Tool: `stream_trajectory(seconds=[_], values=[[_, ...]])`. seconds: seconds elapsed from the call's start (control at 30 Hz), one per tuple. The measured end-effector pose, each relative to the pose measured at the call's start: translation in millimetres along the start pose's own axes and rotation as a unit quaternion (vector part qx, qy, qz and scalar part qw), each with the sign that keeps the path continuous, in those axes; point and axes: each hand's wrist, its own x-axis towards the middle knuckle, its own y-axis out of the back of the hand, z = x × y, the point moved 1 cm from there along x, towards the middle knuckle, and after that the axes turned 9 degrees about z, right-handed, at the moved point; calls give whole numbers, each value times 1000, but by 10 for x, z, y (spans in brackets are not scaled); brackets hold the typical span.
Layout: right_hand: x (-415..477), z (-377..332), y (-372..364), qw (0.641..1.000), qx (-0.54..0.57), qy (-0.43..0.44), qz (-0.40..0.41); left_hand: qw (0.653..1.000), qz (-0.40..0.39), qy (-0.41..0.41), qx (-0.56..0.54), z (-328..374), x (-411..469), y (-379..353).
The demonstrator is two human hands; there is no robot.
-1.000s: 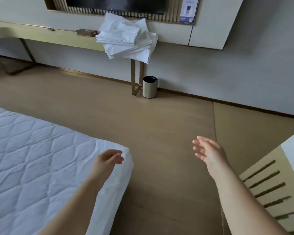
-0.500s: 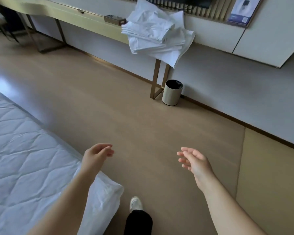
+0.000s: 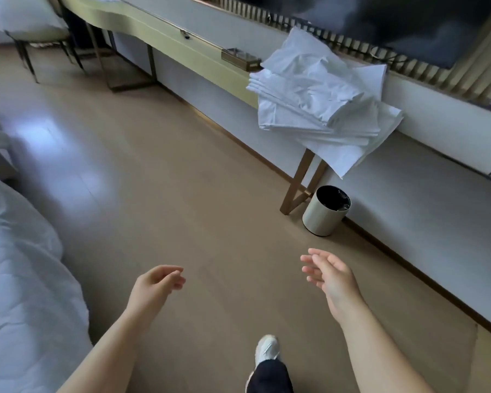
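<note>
- The left hand [image 3: 153, 287] hangs in the air at about 7 o'clock, fingers loosely curled and thumb near the fingertips, holding nothing
- The right hand [image 3: 330, 276] is at 5 o'clock, fingers straight and a little spread, palm turned toward the left hand, also empty
- Both hands are above the light brown smooth floor [image 3: 182, 180], touching nothing
- The white quilted bed cover [image 3: 20, 279] fills the frame edge from 8 to 9 o'clock; its rounded corner lies near the left forearm, apart from the hand itself
- The stack of folded white linen [image 3: 321, 103] sits at 1 o'clock on the end of the long pale yellow desk [image 3: 159, 32] — one sheet droops over the edge, well apart from both hands
- A small brown rectangular tray [image 3: 240, 58] lies just beside the stack, at its 10 o'clock side
- A round cream waste bin with a black inside [image 3: 325, 212] stands on the floor at 3 o'clock, beside the desk's brass-coloured leg and below the stack
- A white shoe [image 3: 267, 347] and dark trouser leg [image 3: 270, 375] show at 6 o'clock — between the two forearms
</note>
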Motion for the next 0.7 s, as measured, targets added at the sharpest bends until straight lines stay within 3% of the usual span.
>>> stream_trajectory(seconds=[0.17, 0.33, 0.53, 0.7], values=[[1175, -694, -989, 991, -24, 62, -118, 992, 118, 24, -43, 347, 916, -100], [2056, -1209, -2151, 970, -77, 51, -226, 972, 214, 33, -93, 889, 1648, -28], [2520, -1400, -3807, 930, -121, 42, -345, 938, 325, 70, -95, 1036, 2434, 536], [2732, -1503, -5338, 907, -155, 39, -389, 913, 376, 114, -112, 947, 3371, 1174]])
